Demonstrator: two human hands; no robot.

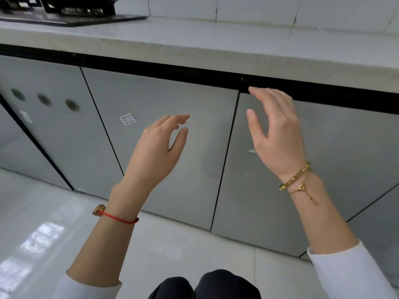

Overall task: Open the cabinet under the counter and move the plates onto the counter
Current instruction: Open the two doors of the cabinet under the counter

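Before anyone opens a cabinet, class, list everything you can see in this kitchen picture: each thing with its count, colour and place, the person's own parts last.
counter: one, off-white, across the top.
gas hob: one, black, on the counter, top left.
wall tiles: several, white, behind the counter.
cabinet doors: at least four, grey, all closed, under the counter.
round holes: three, dark, in the left door.
sticker: one, white, on the middle door.
floor: white, glossy tiles, below.
plates: none in view.
left hand: open, before the middle door; red cord bracelet on its wrist.
right hand: open, fingertips near the right door's top edge; gold bracelets on its wrist.
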